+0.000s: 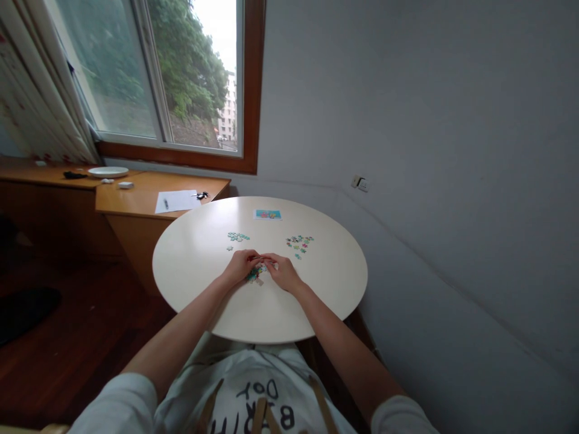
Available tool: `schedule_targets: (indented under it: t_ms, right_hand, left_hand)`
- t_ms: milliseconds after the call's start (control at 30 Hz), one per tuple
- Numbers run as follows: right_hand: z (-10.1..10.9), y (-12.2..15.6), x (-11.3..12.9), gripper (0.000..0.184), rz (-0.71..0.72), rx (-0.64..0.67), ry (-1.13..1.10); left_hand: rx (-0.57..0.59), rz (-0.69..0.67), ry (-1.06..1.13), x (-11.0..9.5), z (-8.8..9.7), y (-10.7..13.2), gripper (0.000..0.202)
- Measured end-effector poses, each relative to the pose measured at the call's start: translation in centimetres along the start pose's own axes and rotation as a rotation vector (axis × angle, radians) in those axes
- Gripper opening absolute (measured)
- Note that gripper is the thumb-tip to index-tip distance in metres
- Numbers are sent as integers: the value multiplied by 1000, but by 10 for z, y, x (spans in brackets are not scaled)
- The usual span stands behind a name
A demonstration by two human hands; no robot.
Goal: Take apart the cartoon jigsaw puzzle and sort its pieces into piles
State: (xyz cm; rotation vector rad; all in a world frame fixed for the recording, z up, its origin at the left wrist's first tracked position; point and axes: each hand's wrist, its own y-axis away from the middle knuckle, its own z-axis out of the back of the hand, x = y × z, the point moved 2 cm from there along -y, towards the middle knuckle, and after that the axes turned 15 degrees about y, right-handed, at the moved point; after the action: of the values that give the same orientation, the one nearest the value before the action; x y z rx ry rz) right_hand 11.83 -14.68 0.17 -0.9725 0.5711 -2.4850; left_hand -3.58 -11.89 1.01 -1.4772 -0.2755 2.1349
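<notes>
My left hand (240, 266) and my right hand (284, 272) meet over the near middle of a round white table (190, 265). The fingers of both are pinched together at small jigsaw puzzle pieces (261, 258), whose shapes my fingertips partly hide. Just below them lies a heap of colourful puzzle pieces (255, 275), partly covered by my hands. Beyond my left hand is a group of pale green puzzle pieces (237, 237), with a single piece (230, 248) apart from it. Mixed-colour puzzle pieces (298, 242) lie spread out beyond my right hand.
A small blue picture card (268, 214) lies near the table's far edge. At the back left, a wooden desk (136, 202) holds a paper sheet (178, 201), keys (201, 195) and a white plate (108, 172). A wall (429, 181) stands close on the right.
</notes>
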Motion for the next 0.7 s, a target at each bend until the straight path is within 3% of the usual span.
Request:
schedule_targets:
  t_ms: [333,700]
  right_hand:
    - [0,-4,-10,20,-123,-77,-96]
    - [4,-7,-30,18,-324,-183,-439]
  left_hand:
    - [37,-1,-47,-2,-3,-1,14]
    - [-121,102,21,11,4,-4,32]
